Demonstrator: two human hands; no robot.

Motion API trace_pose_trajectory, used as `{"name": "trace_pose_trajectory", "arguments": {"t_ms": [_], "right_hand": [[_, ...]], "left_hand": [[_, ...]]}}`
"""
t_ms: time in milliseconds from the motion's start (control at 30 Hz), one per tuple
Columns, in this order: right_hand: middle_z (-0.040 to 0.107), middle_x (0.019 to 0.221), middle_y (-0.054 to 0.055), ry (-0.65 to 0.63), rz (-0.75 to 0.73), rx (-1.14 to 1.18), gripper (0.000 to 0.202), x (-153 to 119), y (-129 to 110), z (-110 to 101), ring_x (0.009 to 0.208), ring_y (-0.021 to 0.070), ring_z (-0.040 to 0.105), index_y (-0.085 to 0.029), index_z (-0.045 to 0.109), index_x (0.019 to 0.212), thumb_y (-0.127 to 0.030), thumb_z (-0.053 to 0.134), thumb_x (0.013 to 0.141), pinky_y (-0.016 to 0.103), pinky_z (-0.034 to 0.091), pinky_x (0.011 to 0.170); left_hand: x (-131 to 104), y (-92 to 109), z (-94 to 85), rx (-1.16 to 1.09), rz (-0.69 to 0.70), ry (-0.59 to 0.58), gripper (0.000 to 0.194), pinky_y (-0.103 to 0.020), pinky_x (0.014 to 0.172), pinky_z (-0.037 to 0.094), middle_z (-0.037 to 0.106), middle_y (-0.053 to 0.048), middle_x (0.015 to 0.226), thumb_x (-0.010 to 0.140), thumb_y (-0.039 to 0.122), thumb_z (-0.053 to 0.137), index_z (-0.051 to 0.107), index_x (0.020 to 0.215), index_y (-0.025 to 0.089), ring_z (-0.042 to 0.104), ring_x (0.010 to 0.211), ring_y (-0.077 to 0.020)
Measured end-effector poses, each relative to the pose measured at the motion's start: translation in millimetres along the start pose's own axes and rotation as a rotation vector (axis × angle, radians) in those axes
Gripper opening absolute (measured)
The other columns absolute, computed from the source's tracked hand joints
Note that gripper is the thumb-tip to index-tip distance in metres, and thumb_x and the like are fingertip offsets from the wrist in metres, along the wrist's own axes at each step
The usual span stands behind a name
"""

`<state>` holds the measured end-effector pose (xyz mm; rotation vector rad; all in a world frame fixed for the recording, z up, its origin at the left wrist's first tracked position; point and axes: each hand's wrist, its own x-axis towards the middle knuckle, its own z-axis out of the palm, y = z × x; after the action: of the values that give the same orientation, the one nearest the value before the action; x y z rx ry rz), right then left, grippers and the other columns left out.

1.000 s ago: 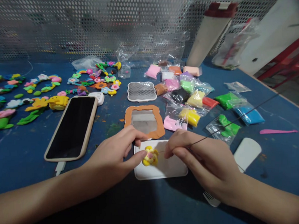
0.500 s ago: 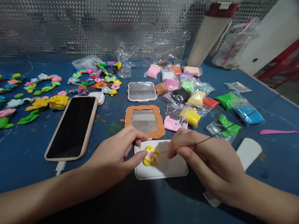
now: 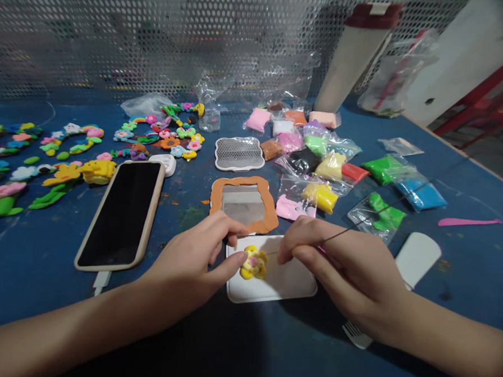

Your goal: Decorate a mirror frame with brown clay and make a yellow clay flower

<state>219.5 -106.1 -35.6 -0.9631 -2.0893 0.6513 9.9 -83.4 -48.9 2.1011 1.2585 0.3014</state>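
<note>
A small yellow clay flower [image 3: 254,263] with a pink centre lies on a white plastic board [image 3: 280,283] near the table's front edge. My left hand [image 3: 195,261] rests beside it, thumb tip touching the flower's left side. My right hand [image 3: 344,272] pinches a thin dark needle tool [image 3: 337,233] whose tip points at the flower from the right; its long shaft runs up to the right. Just behind the board lies a small mirror with an orange clay frame [image 3: 243,204].
A phone [image 3: 122,212] lies left of the mirror. Finished clay figures [image 3: 68,151] cover the far left. Bags of coloured clay [image 3: 320,164] lie at the back right, with a white scraper [image 3: 416,256], a pink tool [image 3: 469,222] and a mesh panel [image 3: 158,32] behind.
My right hand drew back a little to the right, then returned toward the flower. The left hand and the flower have stayed in place.
</note>
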Motion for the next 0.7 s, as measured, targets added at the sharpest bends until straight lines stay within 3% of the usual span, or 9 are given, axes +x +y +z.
{"name": "trace_pose_trajectory", "arguments": {"t_ms": [700], "right_hand": [[0.059, 0.074, -0.001, -0.006, -0.002, 0.036, 0.014, -1.8, 2.1, -0.4, 0.067, 0.0091, 0.054, -0.019, 0.054, 0.084, -0.015, 0.043, 0.091, 0.020, 0.042, 0.063]], "left_hand": [[-1.3, 1.2, -0.7, -0.016, -0.028, -0.002, 0.021, -0.025, 0.060, 0.036, 0.049, 0.005, 0.087, 0.086, 0.030, 0.048, 0.052, 0.106, 0.030, 0.048, 0.067, -0.0106]]}}
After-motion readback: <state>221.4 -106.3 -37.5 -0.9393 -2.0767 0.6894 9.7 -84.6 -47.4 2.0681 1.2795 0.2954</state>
